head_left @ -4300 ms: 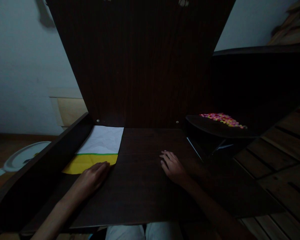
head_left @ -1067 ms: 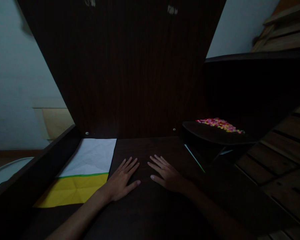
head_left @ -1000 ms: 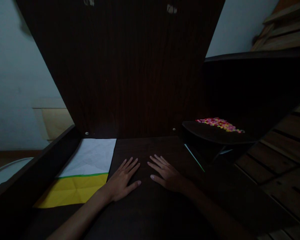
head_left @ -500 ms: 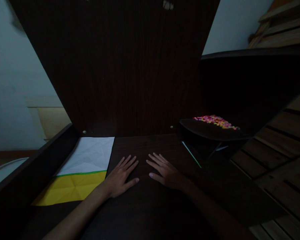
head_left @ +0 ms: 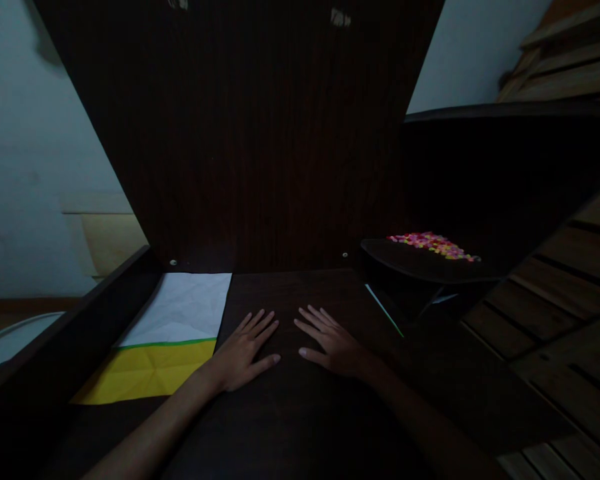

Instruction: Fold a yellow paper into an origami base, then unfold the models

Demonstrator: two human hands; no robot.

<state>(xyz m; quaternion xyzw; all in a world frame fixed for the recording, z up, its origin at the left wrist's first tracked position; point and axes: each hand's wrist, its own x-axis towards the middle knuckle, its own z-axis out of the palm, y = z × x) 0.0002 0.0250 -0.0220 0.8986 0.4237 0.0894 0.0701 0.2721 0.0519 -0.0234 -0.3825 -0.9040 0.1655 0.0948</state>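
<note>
My left hand (head_left: 242, 357) lies flat, palm down, on the dark wooden desk (head_left: 290, 413), fingers spread and holding nothing. My right hand (head_left: 333, 343) lies flat beside it, a small gap between the two thumbs, also holding nothing. Just left of my left hand lie stacked paper sheets: a creased white sheet (head_left: 183, 308) with a thin green edge over a creased yellow sheet (head_left: 145, 373).
A tall dark back panel (head_left: 250, 133) rises behind the desk, and a raised side wall (head_left: 65, 333) runs along the left. A low dark shelf at right carries a heap of small colourful pieces (head_left: 433, 244). Wooden slats (head_left: 570, 267) fill the far right. The scene is dim.
My left hand has left the yellow sheet and come to the middle of the desk beside my right hand. Over the last second both hands stay still; only the view shifts slightly.
</note>
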